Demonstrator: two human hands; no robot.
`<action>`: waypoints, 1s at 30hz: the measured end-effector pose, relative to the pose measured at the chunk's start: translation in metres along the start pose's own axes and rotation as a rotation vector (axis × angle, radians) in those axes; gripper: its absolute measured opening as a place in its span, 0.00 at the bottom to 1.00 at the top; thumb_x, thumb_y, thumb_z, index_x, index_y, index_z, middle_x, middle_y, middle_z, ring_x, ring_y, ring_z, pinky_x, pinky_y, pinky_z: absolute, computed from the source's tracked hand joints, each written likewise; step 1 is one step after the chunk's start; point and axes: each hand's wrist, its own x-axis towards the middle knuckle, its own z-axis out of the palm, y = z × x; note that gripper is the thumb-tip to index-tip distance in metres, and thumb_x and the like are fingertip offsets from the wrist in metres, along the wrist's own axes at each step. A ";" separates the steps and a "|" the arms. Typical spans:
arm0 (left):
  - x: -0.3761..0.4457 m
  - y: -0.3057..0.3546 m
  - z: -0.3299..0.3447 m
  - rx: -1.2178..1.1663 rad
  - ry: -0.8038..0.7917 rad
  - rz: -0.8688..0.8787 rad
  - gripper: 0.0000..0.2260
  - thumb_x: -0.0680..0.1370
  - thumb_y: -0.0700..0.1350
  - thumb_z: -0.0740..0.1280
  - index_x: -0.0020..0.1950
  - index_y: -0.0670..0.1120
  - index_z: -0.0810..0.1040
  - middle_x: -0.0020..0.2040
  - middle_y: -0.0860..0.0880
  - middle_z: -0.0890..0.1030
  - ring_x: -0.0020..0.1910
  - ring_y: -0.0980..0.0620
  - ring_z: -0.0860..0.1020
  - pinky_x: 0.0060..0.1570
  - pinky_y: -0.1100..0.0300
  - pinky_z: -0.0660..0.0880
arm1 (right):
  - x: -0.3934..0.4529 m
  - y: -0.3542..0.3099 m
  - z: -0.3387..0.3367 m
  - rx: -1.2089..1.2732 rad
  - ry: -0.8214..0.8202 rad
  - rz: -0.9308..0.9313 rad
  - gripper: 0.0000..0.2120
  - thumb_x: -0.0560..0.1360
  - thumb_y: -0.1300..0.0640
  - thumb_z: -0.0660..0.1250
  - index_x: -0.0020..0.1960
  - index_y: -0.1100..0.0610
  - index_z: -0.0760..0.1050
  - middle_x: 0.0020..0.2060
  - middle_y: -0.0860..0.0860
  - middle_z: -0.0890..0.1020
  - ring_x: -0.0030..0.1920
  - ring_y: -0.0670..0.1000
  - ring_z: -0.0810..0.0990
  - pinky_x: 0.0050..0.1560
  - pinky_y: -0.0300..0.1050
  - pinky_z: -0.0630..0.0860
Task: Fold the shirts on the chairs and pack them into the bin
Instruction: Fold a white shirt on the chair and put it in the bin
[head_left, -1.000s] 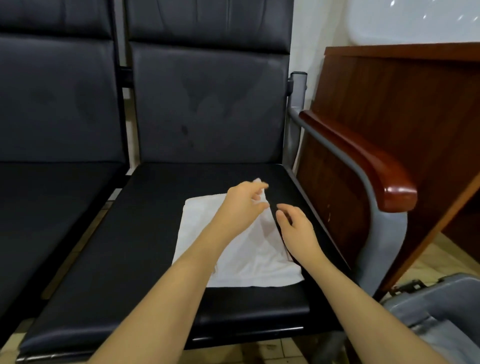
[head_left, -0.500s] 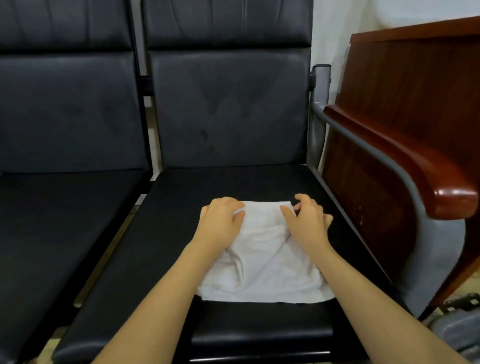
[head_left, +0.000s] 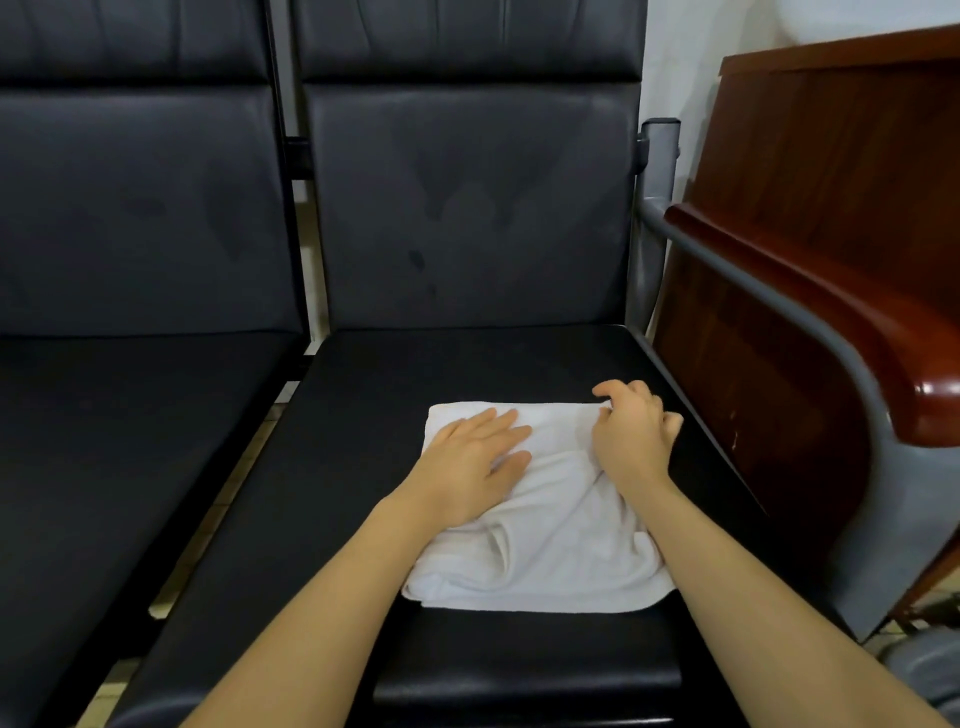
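A white shirt (head_left: 550, 540), folded into a rough rectangle, lies on the black seat of the right-hand chair (head_left: 467, 364). My left hand (head_left: 475, 465) lies flat on its far left part, fingers straight. My right hand (head_left: 631, 428) has curled fingers at the far right corner of the shirt, pinching the folded edge. A grey bin (head_left: 922, 670) shows only as a sliver at the lower right corner.
A second black chair (head_left: 130, 415) stands to the left. A wooden armrest (head_left: 810, 312) on a grey metal frame runs along the right side of the seat, with a dark wooden panel (head_left: 831, 156) behind it.
The shirt's far half has been folded toward me and is now shorter. My left hand went from gripping the cloth to lying flat on it. The view moved closer.
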 end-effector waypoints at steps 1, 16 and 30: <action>-0.001 0.000 -0.001 0.022 -0.023 -0.008 0.21 0.82 0.55 0.53 0.75 0.56 0.60 0.77 0.56 0.53 0.76 0.56 0.47 0.73 0.60 0.43 | -0.001 0.000 0.000 0.001 0.022 -0.037 0.18 0.78 0.64 0.61 0.65 0.52 0.73 0.59 0.53 0.72 0.59 0.54 0.69 0.59 0.45 0.60; 0.008 -0.013 0.004 0.044 0.044 -0.177 0.20 0.83 0.54 0.46 0.76 0.57 0.56 0.78 0.57 0.52 0.76 0.55 0.48 0.74 0.56 0.45 | -0.001 0.000 0.001 -0.293 -0.593 -0.258 0.26 0.82 0.41 0.40 0.78 0.46 0.45 0.78 0.47 0.45 0.77 0.48 0.41 0.74 0.51 0.36; -0.037 -0.034 -0.022 -0.087 0.078 -0.099 0.19 0.83 0.51 0.51 0.74 0.51 0.64 0.75 0.53 0.62 0.74 0.56 0.57 0.72 0.60 0.52 | -0.031 -0.047 -0.026 0.322 -0.487 -0.293 0.08 0.77 0.46 0.64 0.55 0.44 0.78 0.48 0.34 0.76 0.53 0.38 0.75 0.69 0.44 0.60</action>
